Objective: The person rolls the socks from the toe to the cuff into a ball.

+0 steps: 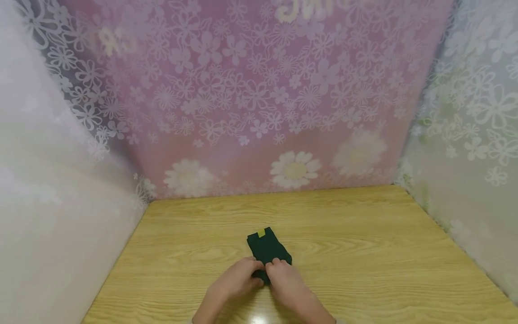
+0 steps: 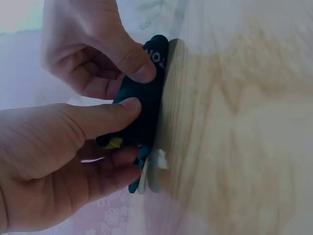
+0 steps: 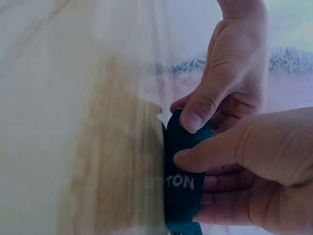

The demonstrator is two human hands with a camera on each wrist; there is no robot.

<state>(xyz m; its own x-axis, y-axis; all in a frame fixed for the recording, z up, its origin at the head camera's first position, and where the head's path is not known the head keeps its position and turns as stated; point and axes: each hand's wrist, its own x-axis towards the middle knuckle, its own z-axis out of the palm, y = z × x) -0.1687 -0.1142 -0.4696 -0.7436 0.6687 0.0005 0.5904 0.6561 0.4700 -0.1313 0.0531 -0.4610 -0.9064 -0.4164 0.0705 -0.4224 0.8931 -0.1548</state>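
A folded dark green pair of socks (image 1: pixel 269 246) lies on the wooden table in front of me, with a small yellow tag (image 1: pixel 261 233) at its far end. My left hand (image 1: pixel 238 280) grips its near left side, thumb on the cloth and fingers behind. Close beside it, my right hand (image 1: pixel 286 284) pinches the near right part in the same way. In the right wrist view, pale letters reading "TON" show on the rolled cloth (image 3: pixel 182 196) below my right thumb. The near end of the socks is partly hidden by both hands in the head view.
The table (image 1: pixel 344 234) has a light wood grain and a glossy surface. A pink flowered panel (image 1: pixel 259 99) stands along its back edge. Pale panels rise on the left (image 1: pixel 60 202) and right (image 1: pixel 465 157) sides.
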